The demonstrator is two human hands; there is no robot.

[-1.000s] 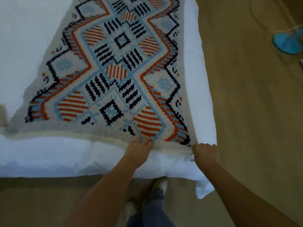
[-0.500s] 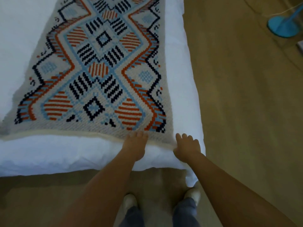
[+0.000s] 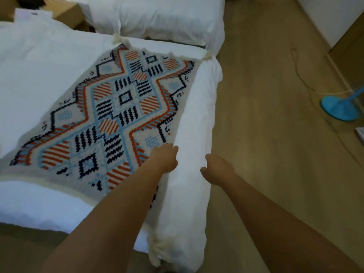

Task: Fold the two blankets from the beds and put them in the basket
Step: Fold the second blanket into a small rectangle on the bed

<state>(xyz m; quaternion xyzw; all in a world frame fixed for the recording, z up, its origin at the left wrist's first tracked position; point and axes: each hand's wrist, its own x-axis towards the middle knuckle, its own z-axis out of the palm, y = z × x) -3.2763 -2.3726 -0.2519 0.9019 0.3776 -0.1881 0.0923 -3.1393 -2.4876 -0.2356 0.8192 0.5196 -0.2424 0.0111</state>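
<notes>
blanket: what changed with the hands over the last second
Both hands left the near hem of the blanket and moved up its right side: the left hand now touches that edge, the right hand is off it, over the white bedding. The blanket stayed spread flat.

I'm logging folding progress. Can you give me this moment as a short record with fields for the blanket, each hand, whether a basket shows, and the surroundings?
blanket: patterned blanket spread flat on the bed, not yet folded, tassels at its corners
bed: white bedding under and around it
left hand: on the blanket's right edge; grip unclear
right hand: over the white bedding beside the blanket, fingers loosely curled, nothing seen in it
basket: not in view
floor: blue fan base with a cord
</notes>
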